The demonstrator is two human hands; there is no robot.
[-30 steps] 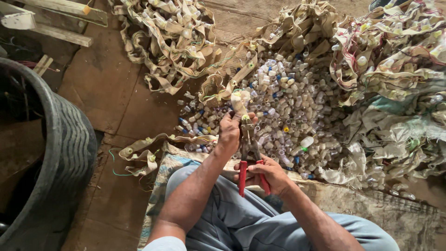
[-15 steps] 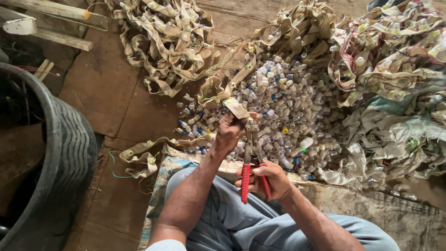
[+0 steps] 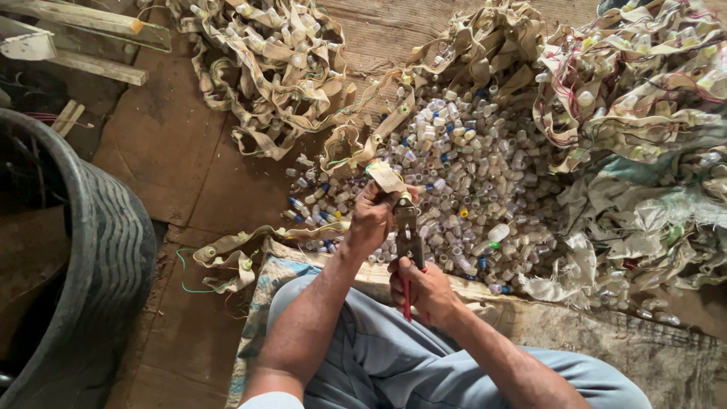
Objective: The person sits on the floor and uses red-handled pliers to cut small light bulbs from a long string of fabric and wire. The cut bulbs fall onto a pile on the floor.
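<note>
Red-handled pliers (image 3: 407,257) in right hand (image 3: 424,288) bite left hand's (image 3: 371,220) strip (image 3: 386,178).

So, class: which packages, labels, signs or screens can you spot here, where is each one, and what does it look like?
No labels, signs or screens show.
Woven sack: right of the heap of small plastic parts, crumpled, whitish with a teal patch.
Woven mat: under the person's legs, flat, blue and tan.
Left hand holds a tan strip; right hand grips red-handled pliers.
</note>
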